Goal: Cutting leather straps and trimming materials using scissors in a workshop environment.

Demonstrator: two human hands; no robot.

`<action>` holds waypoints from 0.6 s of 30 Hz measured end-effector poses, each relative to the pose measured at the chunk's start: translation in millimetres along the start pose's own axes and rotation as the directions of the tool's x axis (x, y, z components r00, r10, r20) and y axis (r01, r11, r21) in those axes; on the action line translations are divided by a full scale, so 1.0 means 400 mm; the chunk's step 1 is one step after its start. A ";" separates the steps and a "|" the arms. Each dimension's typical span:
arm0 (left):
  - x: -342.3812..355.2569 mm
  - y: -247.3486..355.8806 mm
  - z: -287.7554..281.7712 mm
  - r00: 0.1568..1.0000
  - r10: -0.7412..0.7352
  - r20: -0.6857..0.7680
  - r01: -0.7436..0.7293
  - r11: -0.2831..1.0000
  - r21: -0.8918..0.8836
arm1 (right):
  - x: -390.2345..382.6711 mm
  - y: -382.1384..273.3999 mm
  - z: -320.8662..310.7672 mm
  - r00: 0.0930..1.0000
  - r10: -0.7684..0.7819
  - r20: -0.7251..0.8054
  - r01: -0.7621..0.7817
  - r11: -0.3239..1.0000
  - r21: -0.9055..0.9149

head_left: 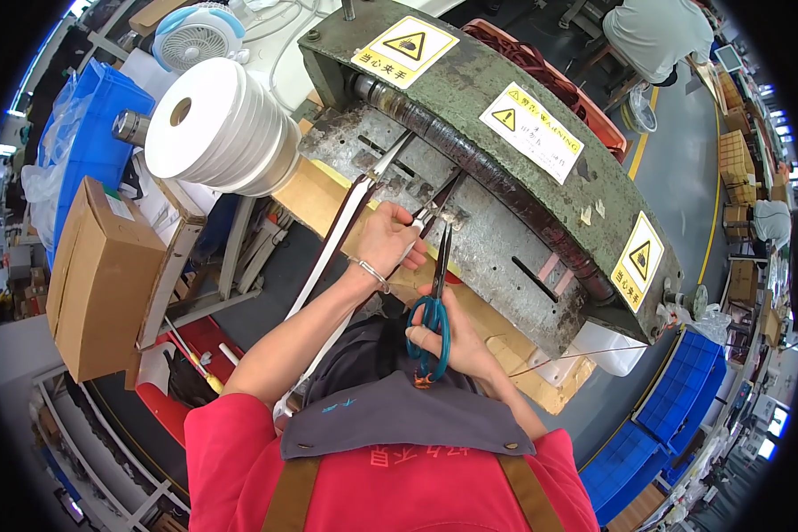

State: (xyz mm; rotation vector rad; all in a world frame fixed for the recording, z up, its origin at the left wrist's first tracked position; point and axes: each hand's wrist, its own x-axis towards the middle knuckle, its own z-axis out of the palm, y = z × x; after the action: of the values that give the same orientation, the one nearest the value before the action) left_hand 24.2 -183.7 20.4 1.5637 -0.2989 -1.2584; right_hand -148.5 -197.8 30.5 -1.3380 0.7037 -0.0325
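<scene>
My left hand (388, 238), a bracelet at its wrist, is at the front of a green press machine (514, 124). Its fingers close on the end of a dark strip (443, 191) that comes from under the machine's roller. My right hand (457, 339) grips scissors (441, 324) with teal handles. The scissors' blades point away from me, over the metal bed (479, 241), just right of the strip's end; they look nearly closed. A second strip, white and dark (337, 227), runs from the roller past my left wrist toward my lap.
White stacked spools (213, 124) stand at left, near a small fan (198, 40). A cardboard box (106, 275) and blue crate (106, 124) are further left. An orange tray of dark cord (550, 75) lies behind the machine. Blue bins (683, 390) stand at right; a person (656, 35) sits beyond.
</scene>
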 end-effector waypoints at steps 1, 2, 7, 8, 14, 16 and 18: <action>0.003 0.002 0.002 1.000 0.015 -0.017 -0.015 1.000 0.009 | 0.001 -0.005 -0.004 0.998 0.005 0.055 -0.010 0.995 0.096; 0.005 0.001 0.001 1.000 0.015 -0.013 -0.015 1.000 0.006 | 0.001 -0.011 -0.007 0.994 0.005 0.108 -0.026 0.981 0.190; 0.010 -0.007 -0.012 0.997 0.060 0.042 -0.058 0.998 -0.034 | 0.009 -0.081 -0.038 0.957 0.118 0.264 -0.206 0.919 0.336; 0.010 -0.008 -0.014 0.997 0.062 0.050 -0.060 0.997 -0.041 | 0.013 -0.090 -0.044 0.943 0.135 0.305 -0.253 0.886 0.389; 0.020 -0.015 -0.024 0.994 0.047 0.100 -0.031 0.987 -0.158 | 0.054 -0.133 -0.069 0.978 0.177 0.107 -0.207 0.834 0.512; 0.023 -0.018 -0.029 0.994 0.055 0.099 -0.040 0.988 -0.147 | 0.061 -0.171 -0.074 0.964 0.257 0.068 -0.253 0.809 0.530; 0.029 -0.025 -0.028 0.993 0.062 0.103 -0.046 0.987 -0.151 | 0.074 -0.177 -0.083 0.968 0.236 0.084 -0.244 0.806 0.539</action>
State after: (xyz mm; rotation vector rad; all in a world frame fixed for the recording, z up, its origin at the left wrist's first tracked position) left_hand 34.2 -181.8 4.5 1.3556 -0.3070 -1.2954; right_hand -115.1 -257.4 78.4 -0.6903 0.7766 -0.0188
